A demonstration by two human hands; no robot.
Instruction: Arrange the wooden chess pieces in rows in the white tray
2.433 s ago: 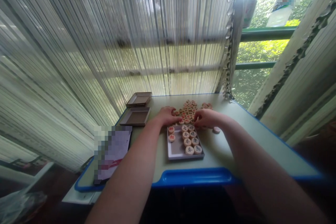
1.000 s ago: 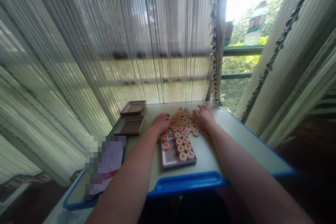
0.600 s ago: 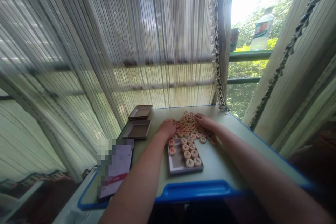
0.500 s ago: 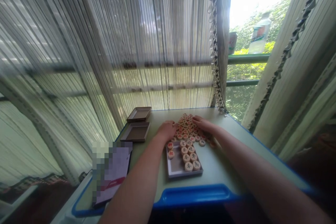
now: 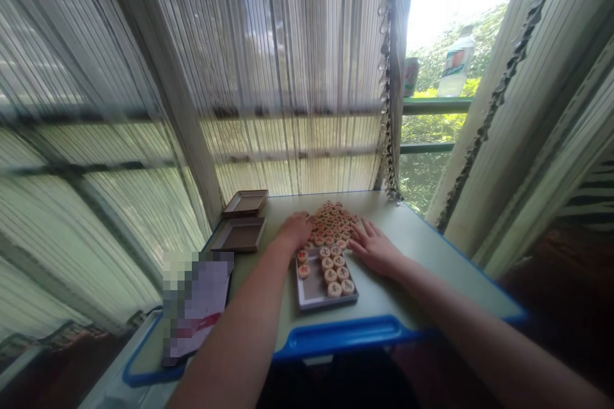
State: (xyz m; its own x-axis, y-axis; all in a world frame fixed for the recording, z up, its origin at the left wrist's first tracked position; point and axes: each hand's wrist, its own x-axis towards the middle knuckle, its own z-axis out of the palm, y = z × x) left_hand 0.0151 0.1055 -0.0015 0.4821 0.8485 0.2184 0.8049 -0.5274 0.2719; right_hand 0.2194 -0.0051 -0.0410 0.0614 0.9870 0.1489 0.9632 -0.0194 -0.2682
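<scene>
A heap of round Chinese chess pieces [image 5: 330, 220] with red and dark characters lies between my hands. Against its left side rests my left hand [image 5: 296, 230], fingers bent towards the pieces; nothing held shows in it. My right hand [image 5: 375, 244] is open along the heap's right edge, palm down with fingers spread, its fingertips touching or close to the outer pieces. Just in front stands a shallow box [image 5: 311, 302]. Two red-marked pieces [image 5: 304, 264] sit at its left, and two columns of dark-marked pieces [image 5: 336, 271] fill its right side.
On the table's left are two shallow open trays [image 5: 240, 233], one behind the other, and a partly blurred clipboard-like item [image 5: 206, 307]. A blue rim [image 5: 345, 335] edges the table [image 5: 384, 294]. Curtains [image 5: 288, 77] hang behind; a bottle [image 5: 455, 67] and can [image 5: 410, 77] stand on the rail.
My right hand has come nearer, round the heap's right front, and its fingers have spread. Loose pieces there are now closer to the heap. My left hand stays at the left side; the view shifted slightly.
</scene>
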